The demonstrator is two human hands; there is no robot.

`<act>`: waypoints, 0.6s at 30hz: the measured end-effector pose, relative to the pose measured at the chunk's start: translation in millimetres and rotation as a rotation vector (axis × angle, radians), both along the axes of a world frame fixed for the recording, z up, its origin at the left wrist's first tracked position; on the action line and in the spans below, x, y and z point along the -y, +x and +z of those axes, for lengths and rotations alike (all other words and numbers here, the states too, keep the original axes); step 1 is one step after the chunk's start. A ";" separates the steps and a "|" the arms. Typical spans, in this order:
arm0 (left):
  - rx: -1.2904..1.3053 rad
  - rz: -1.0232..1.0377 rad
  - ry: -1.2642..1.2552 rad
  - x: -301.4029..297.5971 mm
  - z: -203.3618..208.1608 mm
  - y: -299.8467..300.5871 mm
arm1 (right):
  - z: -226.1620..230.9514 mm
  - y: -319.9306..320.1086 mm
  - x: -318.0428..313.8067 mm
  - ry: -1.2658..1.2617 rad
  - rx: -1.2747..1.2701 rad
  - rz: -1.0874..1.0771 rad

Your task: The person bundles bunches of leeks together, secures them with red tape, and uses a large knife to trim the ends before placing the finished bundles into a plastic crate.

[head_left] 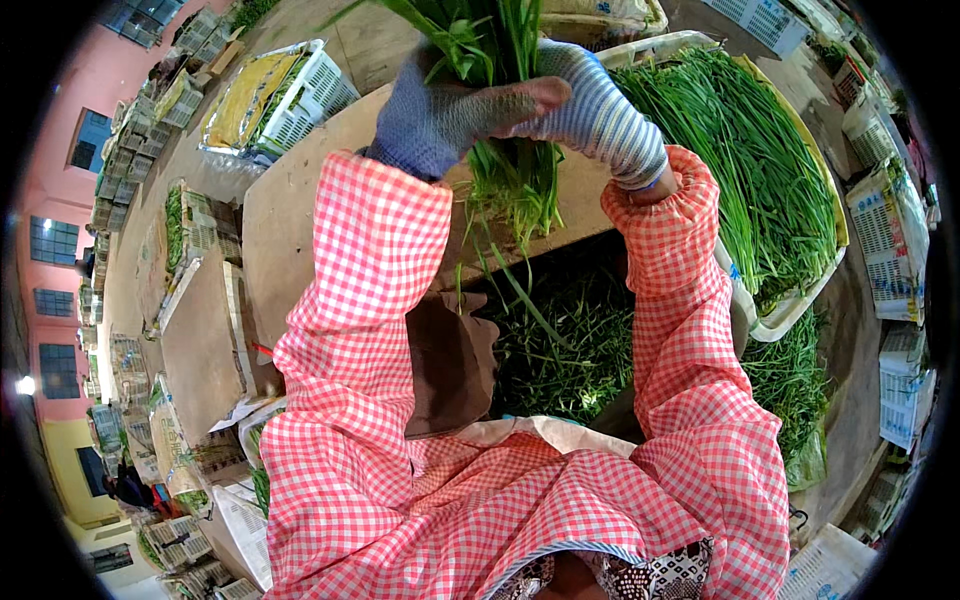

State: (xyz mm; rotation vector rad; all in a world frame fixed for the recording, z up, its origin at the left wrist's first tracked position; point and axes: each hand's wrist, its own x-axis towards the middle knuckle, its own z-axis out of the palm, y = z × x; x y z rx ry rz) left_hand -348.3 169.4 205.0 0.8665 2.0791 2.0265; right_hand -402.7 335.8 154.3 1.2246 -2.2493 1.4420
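Both my hands wrap round one bunch of green chives [490, 45] at the top middle, above a brown board [300, 200]. My left hand [425, 115], in a blue-grey knitted glove with bare fingertips showing, is closed around its left side. My right hand [590, 105], in a blue-and-white striped glove, is closed against the right side. The leaves rise above my hands, and the paler stalk ends hang below, with a few loose blades trailing. Part of the bunch is hidden behind my fingers.
To the right, a white crate [775, 325] is heaped with long chives [745, 165]. Loose green trimmings [565, 345] lie below the board between my arms. A white basket [305, 100] with yellow covering stands at the upper left. More crates [885, 240] line both sides.
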 end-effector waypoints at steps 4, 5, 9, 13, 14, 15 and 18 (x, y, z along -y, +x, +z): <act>-0.069 0.136 0.081 -5.4 -8.9 -16.4 | -3.9 2.6 11.5 -0.089 0.049 0.188; -0.036 0.121 0.127 -2.3 -7.7 -14.7 | 10.1 13.6 12.3 -0.036 -0.024 0.156; -0.312 0.274 -0.020 10.9 -5.7 -12.0 | 33.7 29.6 18.7 0.304 -0.267 -0.186; -0.187 0.390 0.142 12.0 -24.5 -4.5 | 39.7 53.3 39.7 0.489 0.021 -0.172; -0.172 0.432 0.227 12.0 -19.9 -5.2 | 26.7 48.7 44.3 0.326 -0.124 -0.224; -0.141 0.484 0.241 9.2 -15.3 -6.3 | 6.0 43.6 45.3 0.177 -0.254 -0.289; 0.208 0.651 0.411 39.5 -23.1 22.7 | -15.2 70.6 29.4 0.203 -0.129 -0.302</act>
